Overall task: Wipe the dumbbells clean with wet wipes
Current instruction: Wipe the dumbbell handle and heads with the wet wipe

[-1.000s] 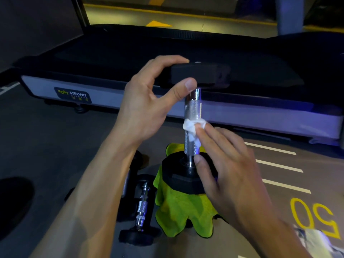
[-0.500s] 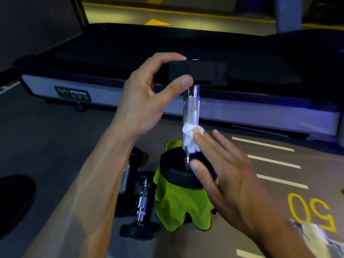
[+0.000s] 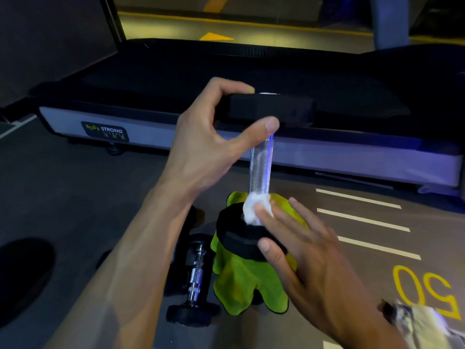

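Facing treadmill point(image 3: 251, 147), grey marked floor point(image 3: 75, 197).

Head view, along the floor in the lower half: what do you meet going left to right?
Dark patch → lying dumbbell → green cloth → right hand → yellow "50" marking.
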Available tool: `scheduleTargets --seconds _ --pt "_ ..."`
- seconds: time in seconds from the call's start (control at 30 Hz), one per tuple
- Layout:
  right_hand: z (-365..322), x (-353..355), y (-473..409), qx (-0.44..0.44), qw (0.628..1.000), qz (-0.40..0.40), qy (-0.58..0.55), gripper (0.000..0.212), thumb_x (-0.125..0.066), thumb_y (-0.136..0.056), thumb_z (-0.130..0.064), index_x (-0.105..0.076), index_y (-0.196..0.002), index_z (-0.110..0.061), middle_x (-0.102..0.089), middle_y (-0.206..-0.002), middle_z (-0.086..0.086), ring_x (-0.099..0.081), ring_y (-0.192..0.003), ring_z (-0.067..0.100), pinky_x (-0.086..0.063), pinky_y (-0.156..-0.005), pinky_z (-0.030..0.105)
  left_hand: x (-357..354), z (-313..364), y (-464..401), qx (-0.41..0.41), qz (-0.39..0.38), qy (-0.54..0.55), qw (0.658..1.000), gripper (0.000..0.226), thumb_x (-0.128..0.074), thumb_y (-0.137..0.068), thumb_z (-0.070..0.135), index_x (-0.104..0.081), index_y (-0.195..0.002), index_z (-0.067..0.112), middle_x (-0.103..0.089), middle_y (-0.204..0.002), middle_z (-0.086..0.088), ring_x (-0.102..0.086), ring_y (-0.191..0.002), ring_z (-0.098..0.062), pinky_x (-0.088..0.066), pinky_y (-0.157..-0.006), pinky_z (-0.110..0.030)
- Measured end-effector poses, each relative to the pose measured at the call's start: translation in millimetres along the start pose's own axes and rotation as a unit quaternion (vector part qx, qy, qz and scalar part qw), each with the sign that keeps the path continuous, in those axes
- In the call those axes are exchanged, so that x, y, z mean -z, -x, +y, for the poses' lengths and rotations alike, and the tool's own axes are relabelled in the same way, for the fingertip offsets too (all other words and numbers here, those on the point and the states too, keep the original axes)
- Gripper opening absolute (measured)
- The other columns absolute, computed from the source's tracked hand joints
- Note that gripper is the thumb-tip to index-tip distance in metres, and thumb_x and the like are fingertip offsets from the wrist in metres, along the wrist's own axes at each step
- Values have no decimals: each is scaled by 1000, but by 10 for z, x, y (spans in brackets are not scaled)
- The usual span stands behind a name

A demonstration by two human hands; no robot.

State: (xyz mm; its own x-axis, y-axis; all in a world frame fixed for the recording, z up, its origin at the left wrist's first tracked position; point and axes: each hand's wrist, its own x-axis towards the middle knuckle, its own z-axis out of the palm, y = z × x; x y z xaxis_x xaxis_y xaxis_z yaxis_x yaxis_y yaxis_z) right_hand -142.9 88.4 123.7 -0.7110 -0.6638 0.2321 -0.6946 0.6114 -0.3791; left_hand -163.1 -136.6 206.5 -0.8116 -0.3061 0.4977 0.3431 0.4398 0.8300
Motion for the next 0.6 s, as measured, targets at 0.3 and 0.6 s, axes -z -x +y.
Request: scheduleTargets --seconds 0.3,0.6 --pt "-44 82 -85 -22 998 1 -56 54 -24 -106 -66 -69 -127 -45 -65 -137 -27 -44 -146 9 -38 -117 42 -9 -4 -7 13 18 2 1000 51 -84 -79 60 -63 -117 34 -72 -115 8 -68 -116 -21 -51 -105 -57" --pt "-140 82 -153 -19 995 58 -81 47 -36 -108 -51 -58 -145 -35 -57 -149 -21 -48 -141 12 -47 -109 46 63 -24 13 26 -2 51 998 50 -82 -81 44 -62 -122 22 -71 -119 3 -69 -111 -16 -55 -104 -52"
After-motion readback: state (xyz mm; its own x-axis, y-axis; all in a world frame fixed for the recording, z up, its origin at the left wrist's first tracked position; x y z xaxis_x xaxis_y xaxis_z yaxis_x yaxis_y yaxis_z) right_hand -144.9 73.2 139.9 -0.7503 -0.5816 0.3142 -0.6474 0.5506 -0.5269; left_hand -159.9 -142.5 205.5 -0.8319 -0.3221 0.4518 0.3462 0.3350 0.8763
